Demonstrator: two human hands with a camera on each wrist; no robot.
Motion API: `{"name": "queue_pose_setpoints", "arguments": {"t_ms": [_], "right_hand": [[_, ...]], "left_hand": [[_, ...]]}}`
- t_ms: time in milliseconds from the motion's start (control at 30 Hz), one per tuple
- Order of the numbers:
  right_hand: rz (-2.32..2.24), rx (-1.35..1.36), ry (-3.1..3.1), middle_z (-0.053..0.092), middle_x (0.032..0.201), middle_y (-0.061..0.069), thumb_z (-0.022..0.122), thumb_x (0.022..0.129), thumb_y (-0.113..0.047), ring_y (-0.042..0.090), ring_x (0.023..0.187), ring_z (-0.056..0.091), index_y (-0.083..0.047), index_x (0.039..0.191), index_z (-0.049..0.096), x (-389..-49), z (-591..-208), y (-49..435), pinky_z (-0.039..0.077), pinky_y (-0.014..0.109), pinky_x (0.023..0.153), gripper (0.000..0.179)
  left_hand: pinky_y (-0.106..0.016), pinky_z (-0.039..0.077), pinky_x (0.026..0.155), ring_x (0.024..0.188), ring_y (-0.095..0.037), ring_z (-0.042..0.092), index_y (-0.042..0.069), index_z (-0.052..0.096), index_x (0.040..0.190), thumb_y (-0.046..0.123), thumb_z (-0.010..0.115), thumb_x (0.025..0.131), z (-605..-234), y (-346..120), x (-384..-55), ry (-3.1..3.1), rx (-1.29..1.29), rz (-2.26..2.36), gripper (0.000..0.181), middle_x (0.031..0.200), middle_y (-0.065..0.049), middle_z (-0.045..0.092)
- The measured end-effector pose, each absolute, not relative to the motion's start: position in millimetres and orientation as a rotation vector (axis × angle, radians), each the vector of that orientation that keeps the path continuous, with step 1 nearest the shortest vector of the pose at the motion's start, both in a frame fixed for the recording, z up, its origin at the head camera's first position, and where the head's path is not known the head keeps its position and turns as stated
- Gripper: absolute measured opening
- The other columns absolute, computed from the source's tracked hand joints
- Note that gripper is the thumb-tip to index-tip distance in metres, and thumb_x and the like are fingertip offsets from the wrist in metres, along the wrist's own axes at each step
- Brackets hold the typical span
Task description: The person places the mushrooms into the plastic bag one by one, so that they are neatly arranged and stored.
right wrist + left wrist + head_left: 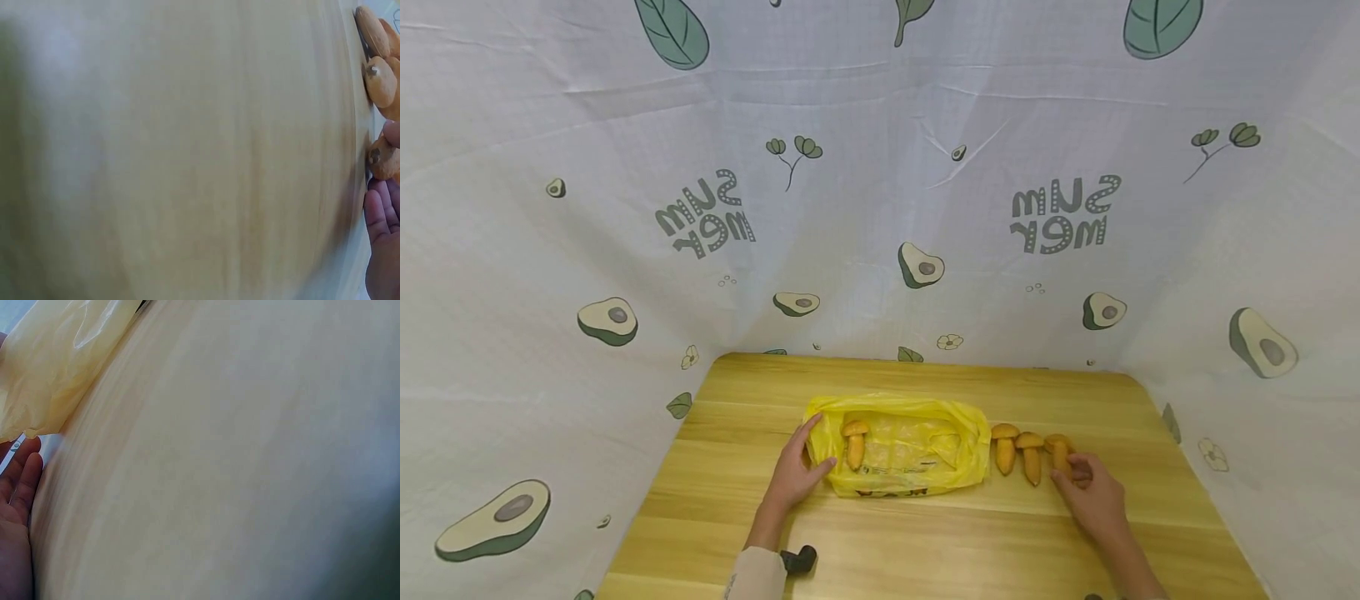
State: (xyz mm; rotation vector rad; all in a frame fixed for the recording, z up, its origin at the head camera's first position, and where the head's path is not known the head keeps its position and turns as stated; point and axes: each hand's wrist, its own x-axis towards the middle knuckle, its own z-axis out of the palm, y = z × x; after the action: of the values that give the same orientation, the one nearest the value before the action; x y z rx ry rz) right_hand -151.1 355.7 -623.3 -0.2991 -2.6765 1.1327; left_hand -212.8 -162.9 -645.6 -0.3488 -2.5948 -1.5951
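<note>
A yellow plastic bag [891, 483] lies on the table with its mouth spread open. Inside its left part is an orange mushroom [855, 450]. My left hand [796, 471] holds the bag's left end, thumb near the lower rim and fingers at the upper one; the left wrist view shows the bag [56, 375] above two fingers. To the right of the bag, two more mushrooms, one nearer [1005, 450] and one beside it [1032, 458], lie in a row. At the row's right end my right hand [1093, 492] grips another mushroom [1060, 450] by its stem, between thumb and fingers.
The wooden table [925, 550] runs back to a white curtain [850, 250] printed with avocados and leaves, which also hangs at both sides. A black strap piece [800, 560] shows by the left wrist.
</note>
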Motion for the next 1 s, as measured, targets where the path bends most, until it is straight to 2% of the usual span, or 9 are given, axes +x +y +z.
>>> {"name": "queue_pose_setpoints", "arguments": {"t_ms": [167,400,733,1000], "right_hand": [[1.156,-0.310,-2.639,0.072,0.111,0.024,0.079,0.092,-0.027,-0.018,0.080,0.049,0.001,0.125,0.061,-150,-625,355,0.045,0.004,0.069,0.047],[1.167,-0.313,-2.612,0.072,0.108,0.023,0.079,0.092,-0.024,-0.016,0.077,0.051,0.002,0.125,0.061,-149,-622,353,0.047,0.006,0.066,0.046],[1.187,-0.358,-2.608,0.071,0.114,0.026,0.079,0.092,-0.026,-0.018,0.080,0.049,0.000,0.128,0.061,-146,-610,350,0.046,0.005,0.068,0.048],[1.239,-0.311,-2.557,0.070,0.117,0.029,0.081,0.090,-0.021,-0.018,0.083,0.052,0.002,0.128,0.062,-148,-601,343,0.046,0.002,0.071,0.048]], "left_hand": [[-0.072,0.029,0.117,0.152,-0.047,0.031,0.024,0.036,0.161,0.029,0.077,0.090,-644,-163,-213,-2.587,-0.353,-1.591,0.082,0.164,-0.017,0.037],[-0.073,0.026,0.117,0.154,-0.047,0.026,0.025,0.036,0.161,0.028,0.077,0.090,-644,-163,-212,-2.592,-0.349,-1.598,0.082,0.166,-0.016,0.034],[-0.069,0.028,0.119,0.153,-0.045,0.030,0.025,0.036,0.161,0.027,0.078,0.090,-643,-162,-214,-2.577,-0.359,-1.623,0.082,0.165,-0.017,0.036],[-0.074,0.024,0.118,0.153,-0.048,0.027,0.024,0.037,0.161,0.027,0.077,0.090,-645,-162,-213,-2.553,-0.377,-1.619,0.081,0.165,-0.016,0.036]]}}
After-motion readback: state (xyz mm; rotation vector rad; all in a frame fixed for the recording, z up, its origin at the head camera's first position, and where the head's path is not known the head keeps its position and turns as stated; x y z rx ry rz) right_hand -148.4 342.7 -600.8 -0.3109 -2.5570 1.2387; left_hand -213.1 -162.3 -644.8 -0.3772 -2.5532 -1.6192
